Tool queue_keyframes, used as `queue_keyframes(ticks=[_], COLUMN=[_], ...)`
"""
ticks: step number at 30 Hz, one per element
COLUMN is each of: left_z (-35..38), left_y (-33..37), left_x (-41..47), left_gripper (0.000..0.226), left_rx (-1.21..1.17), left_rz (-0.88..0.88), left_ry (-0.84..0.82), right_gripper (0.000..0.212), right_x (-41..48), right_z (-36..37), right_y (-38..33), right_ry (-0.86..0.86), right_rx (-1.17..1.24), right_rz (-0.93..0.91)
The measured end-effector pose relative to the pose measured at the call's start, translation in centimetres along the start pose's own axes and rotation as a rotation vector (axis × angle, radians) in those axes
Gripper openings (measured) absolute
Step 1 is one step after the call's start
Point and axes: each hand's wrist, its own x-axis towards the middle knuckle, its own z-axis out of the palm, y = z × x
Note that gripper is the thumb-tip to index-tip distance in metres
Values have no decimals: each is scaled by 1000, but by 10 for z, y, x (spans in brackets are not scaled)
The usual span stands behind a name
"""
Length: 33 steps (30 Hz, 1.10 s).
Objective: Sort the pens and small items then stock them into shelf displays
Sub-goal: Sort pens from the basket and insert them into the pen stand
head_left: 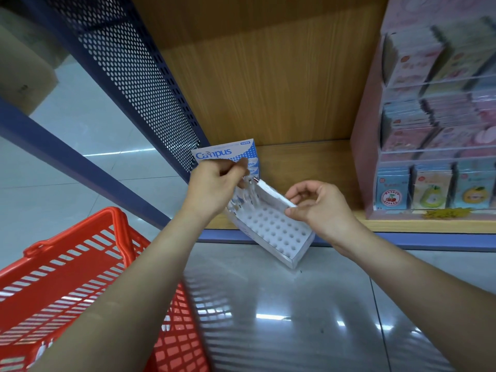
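Head: blurred pens (246, 195) at left hand (214, 181)

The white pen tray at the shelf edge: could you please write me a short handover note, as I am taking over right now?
Left hand: grips a bunch of pens over the left end of the white pen tray; they are blurred, so I cannot tell if any are seated.
Right hand: pinches the tray's back flap.
Tray: tilted, overhanging the wooden shelf edge, in front of the blue Campus box.
Done: tray brought to the shelf.
Left: nearly all holes are empty; fill them, then probably push the tray fully on. Red basket sits lower left.
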Motion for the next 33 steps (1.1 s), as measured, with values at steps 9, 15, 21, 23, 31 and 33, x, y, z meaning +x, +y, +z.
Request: queue_keyframes(ticks=[9,15,21,23,31,33], left_z=[-2,-14,-30,-28,-17,-16], left_y=[2,0,-5,-7,-22,-24], left_x=[-4,-2,2,0,-2,-1], left_gripper=[8,8,7,11,15,18], left_rx=[-342,-327,306,424,582,576], left_rz=[-62,-31,211,269,311,304], left_ry=[-144,-24,6,-11,3,23], right_gripper=[19,13,18,15,13,13], right_x=[1,4,13,11,9,10], right_z=[1,-2,-15,-13,-12,-12], right_y=[-3,2,27,31,32,32], right_ry=[5,30,80,31,25,29], right_rx=[-19,-109,-560,-598,-532,-513], right_rz=[-84,-100,-30,-9,1,7])
